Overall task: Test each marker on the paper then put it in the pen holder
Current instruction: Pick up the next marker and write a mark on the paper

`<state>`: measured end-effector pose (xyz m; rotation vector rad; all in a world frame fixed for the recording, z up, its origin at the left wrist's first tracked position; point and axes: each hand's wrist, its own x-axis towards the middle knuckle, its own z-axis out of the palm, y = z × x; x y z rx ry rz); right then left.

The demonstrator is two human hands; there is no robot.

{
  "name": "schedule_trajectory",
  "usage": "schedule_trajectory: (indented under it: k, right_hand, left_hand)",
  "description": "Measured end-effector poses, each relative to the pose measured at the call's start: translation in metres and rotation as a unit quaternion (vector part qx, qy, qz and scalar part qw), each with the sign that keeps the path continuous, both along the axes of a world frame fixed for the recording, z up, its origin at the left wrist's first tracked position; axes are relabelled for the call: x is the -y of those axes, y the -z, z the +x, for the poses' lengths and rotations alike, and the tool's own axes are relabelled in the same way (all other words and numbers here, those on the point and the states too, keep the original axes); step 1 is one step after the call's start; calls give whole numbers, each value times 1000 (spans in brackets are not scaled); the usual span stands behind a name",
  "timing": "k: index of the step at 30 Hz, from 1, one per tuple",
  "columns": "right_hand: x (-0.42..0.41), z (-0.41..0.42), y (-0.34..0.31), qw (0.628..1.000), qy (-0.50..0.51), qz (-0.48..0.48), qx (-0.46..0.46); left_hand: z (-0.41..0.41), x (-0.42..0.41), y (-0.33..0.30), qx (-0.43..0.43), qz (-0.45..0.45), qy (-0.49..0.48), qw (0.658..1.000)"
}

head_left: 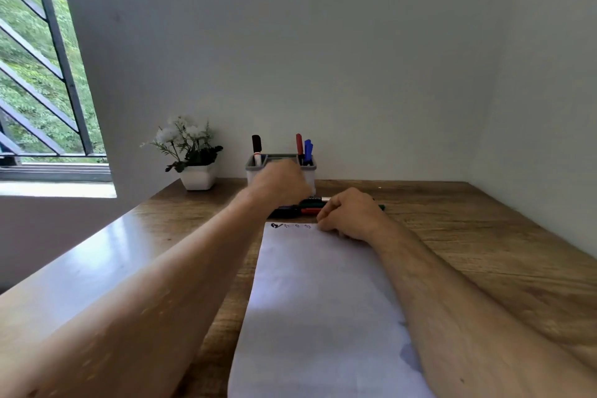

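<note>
The left hand (279, 182) was stretched forward and hung in front of the pen holder (280, 168), just above the loose markers (302, 207) that lay on the bench (468, 236). Its fingers were curled, but whether this grip closed on a marker or on nothing, I cannot tell, because the back of the hand hid the fingers and the picture was blurred there. The right hand (349, 213) rested at the far edge of the paper (323, 300), fingers curled under; something dark green stuck out on its right side, perhaps the end of a marker, but I cannot say it surely.

The loose markers lay between the paper and the pen holder, side by side, with their long axes going left to right across the bench. They were just below and slightly right of the left hand, and just beyond the knuckles of the right hand, so both hands were near. In the holder a black marker (256, 147) stood in the left compartment, and a red marker (299, 145) and a blue marker (308, 150) in the right one. Small test marks (290, 226) showed at the top of the paper.

I judge that some markers were done and several waited. The next pick asks for a pinch across the short side of a lying marker.
</note>
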<state>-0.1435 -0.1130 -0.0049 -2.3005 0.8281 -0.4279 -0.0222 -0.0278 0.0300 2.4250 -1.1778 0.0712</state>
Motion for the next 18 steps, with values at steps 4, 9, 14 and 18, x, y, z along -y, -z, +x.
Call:
schedule_trajectory:
  k: [4,9,14,18]
  right_hand:
    - [-3,-1,-7,998,-17,3,-55]
    - [6,3,-21,994,-26,37,-104]
    - [24,5,-9,998,38,23,-50]
    - [29,2,0,998,47,31,-40]
  left_hand:
    - [-5,-14,12,-69,176,43,981]
    - [-3,-18,19,-123,169,70,975]
    - [2,-23,20,-194,173,90,961]
    - [4,-22,21,-188,173,94,962]
